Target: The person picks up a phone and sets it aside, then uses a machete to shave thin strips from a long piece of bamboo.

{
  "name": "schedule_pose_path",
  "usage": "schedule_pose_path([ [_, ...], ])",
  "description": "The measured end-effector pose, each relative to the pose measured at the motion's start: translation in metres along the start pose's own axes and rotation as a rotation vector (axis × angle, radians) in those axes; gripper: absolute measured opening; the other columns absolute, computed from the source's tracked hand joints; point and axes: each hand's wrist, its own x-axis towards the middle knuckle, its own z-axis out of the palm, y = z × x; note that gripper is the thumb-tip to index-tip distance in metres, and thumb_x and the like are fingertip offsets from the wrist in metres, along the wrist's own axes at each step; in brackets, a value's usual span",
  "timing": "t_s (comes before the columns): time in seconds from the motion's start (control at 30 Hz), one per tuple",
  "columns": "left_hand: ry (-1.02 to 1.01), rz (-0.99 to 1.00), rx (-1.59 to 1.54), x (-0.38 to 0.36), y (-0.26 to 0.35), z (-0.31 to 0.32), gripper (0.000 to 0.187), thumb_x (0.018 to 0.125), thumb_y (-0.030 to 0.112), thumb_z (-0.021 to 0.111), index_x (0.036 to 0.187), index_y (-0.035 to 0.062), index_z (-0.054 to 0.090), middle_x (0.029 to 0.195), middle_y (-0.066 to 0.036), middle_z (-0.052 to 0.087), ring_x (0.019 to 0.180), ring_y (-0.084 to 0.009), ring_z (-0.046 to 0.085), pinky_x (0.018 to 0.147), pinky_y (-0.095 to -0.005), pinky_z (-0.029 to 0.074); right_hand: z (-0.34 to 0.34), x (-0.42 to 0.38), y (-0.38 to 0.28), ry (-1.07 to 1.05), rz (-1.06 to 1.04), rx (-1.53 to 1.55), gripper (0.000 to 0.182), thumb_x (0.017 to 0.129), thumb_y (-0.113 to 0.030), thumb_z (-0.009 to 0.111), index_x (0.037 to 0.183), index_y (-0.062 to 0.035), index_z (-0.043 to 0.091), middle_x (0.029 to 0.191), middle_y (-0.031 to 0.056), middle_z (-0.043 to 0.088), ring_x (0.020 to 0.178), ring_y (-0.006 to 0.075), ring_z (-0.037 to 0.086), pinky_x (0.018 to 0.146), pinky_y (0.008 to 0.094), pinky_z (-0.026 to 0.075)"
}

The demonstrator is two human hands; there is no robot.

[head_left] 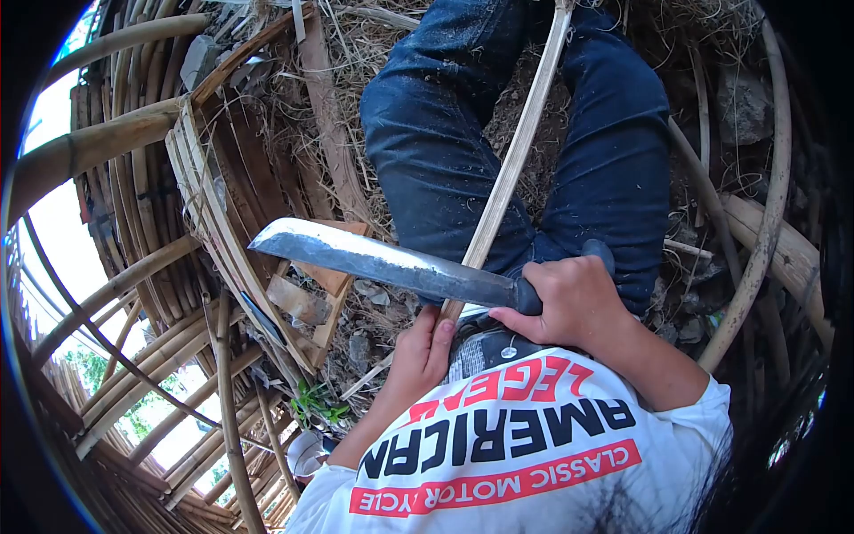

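1. Straw-littered dirt ground (356, 53) lies under me, with bundles of pale round bamboo poles (133, 276) stacked from 7 to 11 o'clock and a slatted wooden frame (231, 205) just beyond the blade tip.
2. I sit with my legs in dark blue denim jeans (445, 133) stretched toward 12 o'clock, and a long thin tan bamboo strip (520, 142) runs between them, from my lap up and out of view at the top.
3. My right hand (574, 307) is wrapped tight around the dark handle of a broad grey steel machete (382, 262), whose blade points to 9 o'clock and crosses the strip near its lower end.
4. My left hand (422, 356) is curled around the strip's near end, just under the blade at 6 o'clock.
5. Risk, as I judge it: the edge sits very close to my left fingers and over my thigh; a slip along the smooth, hard strip could carry it into either.
6. The strip looks springy and fibrous, so it may split unevenly or twist in my grip.
7. The blade is worn, dull-grey and flat, brighter along its edge.
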Motion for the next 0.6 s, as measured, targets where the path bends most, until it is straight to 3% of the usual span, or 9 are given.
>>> schedule_pose_path([
  [0.27,0.016,-0.008,0.008,-0.0028,0.001,-0.0017,0.023,0.099,0.019,0.051,0.106,-0.002,0.051,0.066,-0.019,0.058,0.058,-0.0308,0.063,0.055,-0.0344,0.046,0.0009,0.0017,-0.001,0.003,-0.014,-0.026,0.058,0.079,-0.059,0.066,0.066,-0.0032,0.065,0.057,0.0113,0.063,0.047,0.0223,0.062,0.046,0.0314,0.048],
  [0.6,0.029,0.012,0.013,-0.0096,-0.0081,-0.0033,0.022,0.099,0.02,0.051,0.104,-0.0012,0.051,0.062,-0.019,0.055,0.054,-0.0284,0.06,0.052,-0.034,0.045,0.0028,0.0022,-0.0035,0.037,-0.043,-0.066,0.056,0.076,-0.059,0.069,0.064,-0.0049,0.062,0.055,0.0102,0.061,0.048,0.0219,0.062,0.048,0.0317,0.048],
])
